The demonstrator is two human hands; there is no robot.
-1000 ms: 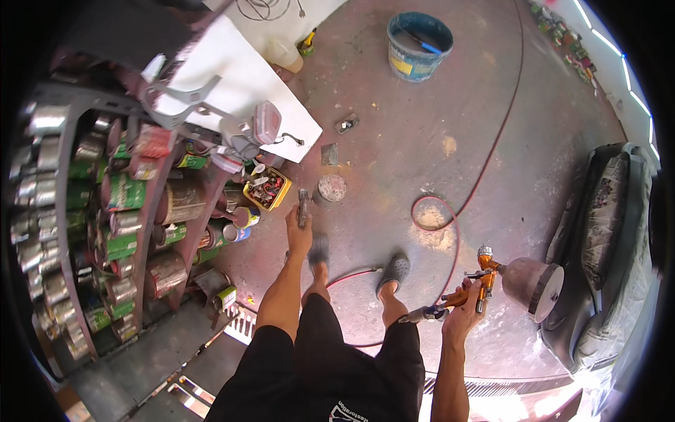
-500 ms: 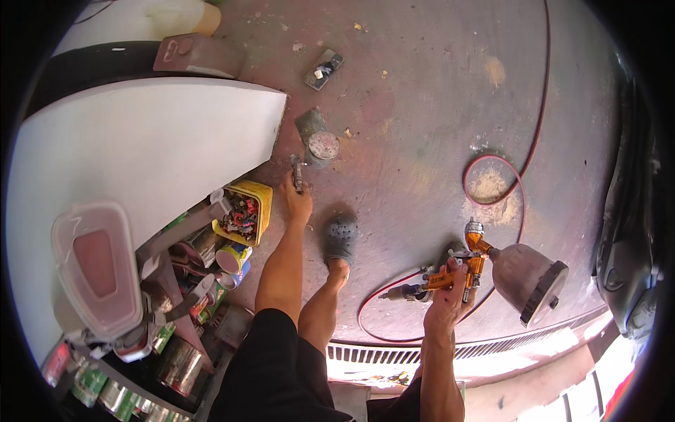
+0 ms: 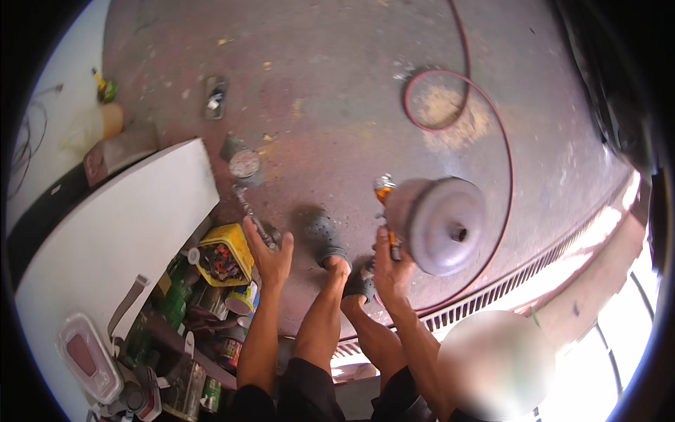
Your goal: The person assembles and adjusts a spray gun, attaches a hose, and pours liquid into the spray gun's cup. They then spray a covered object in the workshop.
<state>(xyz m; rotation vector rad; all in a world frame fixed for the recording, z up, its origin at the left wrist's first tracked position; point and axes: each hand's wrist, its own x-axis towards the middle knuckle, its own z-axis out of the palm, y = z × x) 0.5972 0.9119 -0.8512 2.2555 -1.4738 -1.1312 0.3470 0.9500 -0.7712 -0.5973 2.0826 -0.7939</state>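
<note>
My left hand is open, thumb and fingers spread apart. A long metal tool, its kind unclear, runs beside the fingers and between them and the thumb; it seems to lie on the floor, not gripped. Just beyond it stands a paint-crusted can. My right hand is wrapped round the handle of an orange spray gun. The gun's large grey cup shows its round lid and hides most of the gun body.
A red hose loops across the stained floor on the right. At left stand a white panel, a yellow tub of small parts, and several tins. A small dark box lies farther off. A floor grating runs at lower right.
My left hand has opened from round the metal tool and drawn back nearer to me. My right hand has tilted the spray gun, so its cup lid now faces up. The view has shifted right.
</note>
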